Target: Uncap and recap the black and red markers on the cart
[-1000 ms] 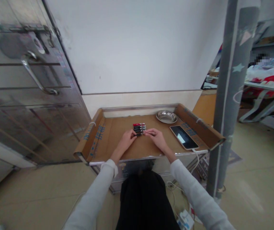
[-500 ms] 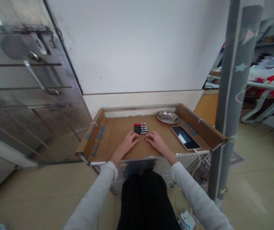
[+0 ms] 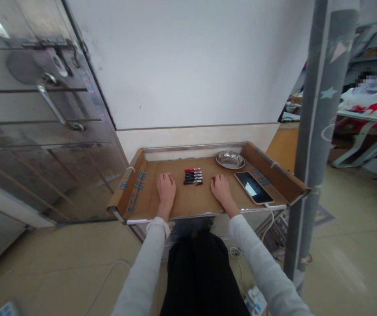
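Observation:
Several black markers [image 3: 193, 177] and one red marker [image 3: 192, 170] lie side by side in a row in the middle of the cardboard surface [image 3: 188, 204]. To the left of the row my left hand [image 3: 166, 188] rests palm down on the cardboard, holding nothing. Its fingers are slightly bent and point away from me. My right hand [image 3: 220, 188] lies palm down to the right of the markers, also without anything in it. Neither hand touches the markers. Beyond my right hand is a phone [image 3: 253, 188] with a white cable plugged in.
A round metal dish [image 3: 230, 159] stands at the back right of the surface. Folded cardboard sides [image 3: 276, 173] edge the table left and right. A grey pole [image 3: 317, 131] rises at the right, and a metal door [image 3: 43, 131] is on the left.
Both my hands have drawn back from the near side of the marker row and moved apart, left hand to the left, right hand to the right. The markers stay in their row.

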### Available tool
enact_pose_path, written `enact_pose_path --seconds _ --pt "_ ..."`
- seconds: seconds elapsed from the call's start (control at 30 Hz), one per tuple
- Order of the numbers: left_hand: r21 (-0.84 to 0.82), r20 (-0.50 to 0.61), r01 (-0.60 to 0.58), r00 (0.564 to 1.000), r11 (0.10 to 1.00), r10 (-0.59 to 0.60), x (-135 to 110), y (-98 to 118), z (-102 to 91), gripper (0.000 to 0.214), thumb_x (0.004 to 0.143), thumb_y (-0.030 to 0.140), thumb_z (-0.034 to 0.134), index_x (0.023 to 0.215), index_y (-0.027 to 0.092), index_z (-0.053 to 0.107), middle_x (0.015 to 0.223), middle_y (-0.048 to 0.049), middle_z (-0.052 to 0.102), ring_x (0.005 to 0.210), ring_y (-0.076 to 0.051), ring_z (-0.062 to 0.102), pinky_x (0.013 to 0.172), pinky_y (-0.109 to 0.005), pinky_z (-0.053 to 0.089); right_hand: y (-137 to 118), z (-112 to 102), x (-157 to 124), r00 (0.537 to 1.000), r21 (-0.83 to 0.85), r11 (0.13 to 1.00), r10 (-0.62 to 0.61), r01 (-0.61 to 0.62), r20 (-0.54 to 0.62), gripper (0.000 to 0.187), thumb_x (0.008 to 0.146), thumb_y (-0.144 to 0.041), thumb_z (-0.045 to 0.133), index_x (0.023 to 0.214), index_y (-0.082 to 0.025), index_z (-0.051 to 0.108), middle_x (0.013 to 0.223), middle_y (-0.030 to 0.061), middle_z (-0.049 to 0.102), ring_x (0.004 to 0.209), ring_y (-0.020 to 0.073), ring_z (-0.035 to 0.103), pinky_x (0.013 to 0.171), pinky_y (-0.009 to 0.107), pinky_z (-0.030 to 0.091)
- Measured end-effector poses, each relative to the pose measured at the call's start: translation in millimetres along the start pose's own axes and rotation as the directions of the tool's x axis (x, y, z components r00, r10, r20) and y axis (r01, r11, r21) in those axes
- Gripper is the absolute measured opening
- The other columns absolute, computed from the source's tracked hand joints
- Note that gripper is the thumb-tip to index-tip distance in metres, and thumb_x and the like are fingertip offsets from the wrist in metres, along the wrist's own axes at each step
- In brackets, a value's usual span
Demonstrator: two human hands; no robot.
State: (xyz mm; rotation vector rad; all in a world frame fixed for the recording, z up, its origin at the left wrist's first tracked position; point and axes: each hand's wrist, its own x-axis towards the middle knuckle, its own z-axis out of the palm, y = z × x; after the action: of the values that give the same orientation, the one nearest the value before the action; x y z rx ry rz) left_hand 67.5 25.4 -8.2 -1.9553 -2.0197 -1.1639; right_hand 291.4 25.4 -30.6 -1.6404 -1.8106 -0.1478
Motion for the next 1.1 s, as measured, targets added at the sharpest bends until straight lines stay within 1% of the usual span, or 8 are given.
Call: enact_pose_path --seconds 0.1,0.27,0.53,0.63,0.7,0.8,0.87,1.1 --pt "0.119 0.039 0.074 0.996 0.99 -0.079 -2.2 -1.0 4.3 0.022 0.084 0.014 0.039 0.097 0.01 0.056 0.101 -0.0188 0.057 0.1 -0.029 0.053 0.085 -0.042 0.041 0.2 2.5 -1.0 0.999 -0.117 0.993 0.028 -0.025 0.025 0.02 0.087 -0.019 0.038 0.093 -0.012 0.056 0.094 0.0171 0.058 0.088 0.0246 0.052 0.078 0.036 0.039" --pt "0.184 0.066 -0.01 0.998 0.983 -0.002 -7.4 -0.3 6.7 0.022 0.084 0.015 0.038 0.096 0.01 0.056 0.1 -0.0191 0.058 0.098 -0.029 0.053 0.083 -0.042 0.042 -2.9 3.4 -0.9 0.999 -0.129 0.991 0.031 -0.026 0.032 0.022 0.088 -0.019 0.036 0.093 -0.012 0.056 0.094 0.0177 0.058 0.088 0.0254 0.051 0.076 0.036 0.037" --pt "0.183 0.083 -0.006 0.997 0.983 -0.009 -7.6 -0.7 6.0 0.023 0.085 0.014 0.038 0.098 0.009 0.056 0.1 -0.0191 0.058 0.098 -0.029 0.053 0.084 -0.043 0.041 -3.7 0.9 -2.0 0.999 -0.185 0.983 0.018 -0.012 0.035 0.021 0.088 -0.018 0.037 0.093 -0.012 0.056 0.092 0.0168 0.058 0.086 0.0247 0.051 0.075 0.035 0.037" --pt "0.05 0.097 -0.054 0.994 0.997 0.049 -6.8 3.0 1.2 0.022 0.084 0.012 0.04 0.099 0.011 0.056 0.101 -0.0163 0.058 0.099 -0.027 0.052 0.087 -0.042 0.041 -7.8 -3.6 -0.8 0.999 -0.143 0.99 -0.007 0.014 0.047 0.022 0.088 -0.016 0.037 0.095 -0.012 0.057 0.094 0.0168 0.057 0.088 0.0254 0.051 0.076 0.035 0.037" --pt "-0.107 0.14 -0.191 0.969 0.976 0.205 -6.7 6.4 -2.4 0.021 0.084 0.011 0.042 0.098 0.016 0.057 0.099 -0.0112 0.058 0.098 -0.024 0.053 0.089 -0.039 0.041 -11.2 -7.8 0.5 0.992 -0.056 0.992 -0.104 0.109 0.074 0.021 0.087 -0.015 0.038 0.095 -0.014 0.058 0.095 0.0147 0.057 0.09 0.0244 0.05 0.078 0.035 0.038" --pt "-0.29 0.212 -0.377 0.871 0.88 0.443 -7.3 10.9 -5.0 0.016 0.085 0.016 0.047 0.094 0.021 0.06 0.094 -0.0056 0.058 0.095 -0.02 0.053 0.089 -0.035 0.042 -15.8 -13.2 2.0 0.946 0.113 0.951 -0.302 0.29 0.116 0.02 0.086 -0.014 0.042 0.093 -0.018 0.06 0.094 0.0098 0.056 0.089 0.0213 0.051 0.081 0.032 0.04" --pt "-0.333 0.249 -0.395 0.839 0.856 0.484 -7.1 12.6 -4.2 0.012 0.084 0.021 0.052 0.09 0.021 0.062 0.091 -0.0045 0.058 0.092 -0.019 0.054 0.087 -0.035 0.043 -17.5 -14.5 2.3 0.924 0.172 0.925 -0.361 0.338 0.124 0.02 0.085 -0.014 0.044 0.094 -0.019 0.061 0.093 0.0083 0.056 0.089 0.0203 0.051 0.082 0.031 0.041" --pt "-0.367 0.287 -0.383 0.82 0.848 0.495 0.0 16.9 4.3 0.011 0.086 0.025 0.053 0.087 0.02 0.063 0.088 -0.0035 0.058 0.088 -0.018 0.055 0.084 -0.032 0.044 -16.2 -8.5 4.1 0.934 0.167 0.94 -0.322 0.297 0.153 0.015 0.086 -0.023 0.049 0.09 -0.018 0.063 0.094 0.0093 0.056 0.091 0.0224 0.051 0.084 0.034 0.041"
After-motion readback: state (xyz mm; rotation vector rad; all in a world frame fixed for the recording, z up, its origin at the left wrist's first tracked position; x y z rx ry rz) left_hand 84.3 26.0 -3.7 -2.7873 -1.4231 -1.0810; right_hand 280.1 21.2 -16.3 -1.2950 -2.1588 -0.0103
